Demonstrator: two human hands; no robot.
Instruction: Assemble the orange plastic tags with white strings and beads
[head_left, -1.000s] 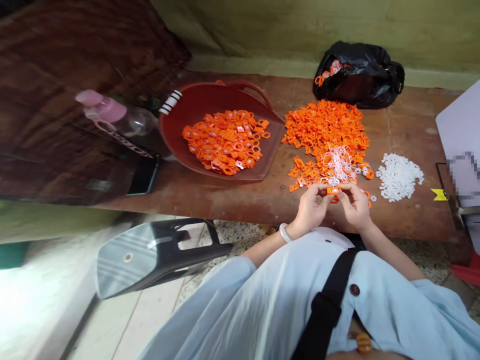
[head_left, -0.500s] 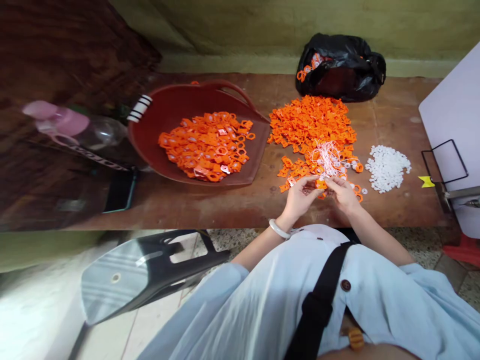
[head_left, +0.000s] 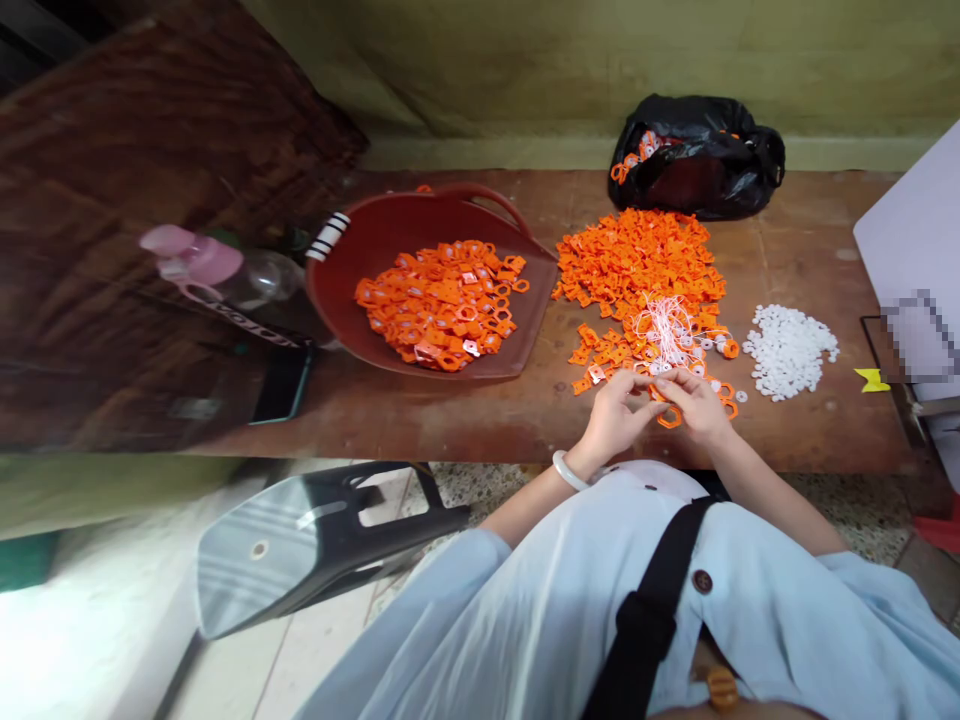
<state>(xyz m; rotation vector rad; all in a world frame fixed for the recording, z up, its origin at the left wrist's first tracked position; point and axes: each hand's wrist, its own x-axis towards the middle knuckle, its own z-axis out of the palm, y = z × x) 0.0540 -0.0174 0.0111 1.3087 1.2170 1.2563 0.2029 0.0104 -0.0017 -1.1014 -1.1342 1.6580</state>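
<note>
Both hands meet near the table's front edge, at the near side of a pile of orange plastic pieces (head_left: 641, 262). My left hand (head_left: 616, 418), with a white bangle at its wrist, is closed in a pinch. Opposite it, my right hand (head_left: 694, 408) pinches too, and their fingertips nearly touch. Between them is an orange plastic piece (head_left: 670, 420), its hexagonal ring showing below the fingers and the rest covered. Just beyond the fingers lies a bundle of white strings (head_left: 664, 328), with small white discs about it. Loose orange pieces lie left of the bundle.
A brown-red scoop (head_left: 330, 305) of orange pieces stands left. Small white parts (head_left: 791, 350) are heaped right. A black plastic bag (head_left: 720, 155) sits at the back. Farther left are a pink-topped bottle (head_left: 202, 262) and a phone (head_left: 281, 388). A grey stool (head_left: 262, 550) stands below.
The view has shifted, so everything sits farther right and slightly lower. Between my hands, the orange piece has turned or slid, and its hexagonal ring now shows below the fingers.
</note>
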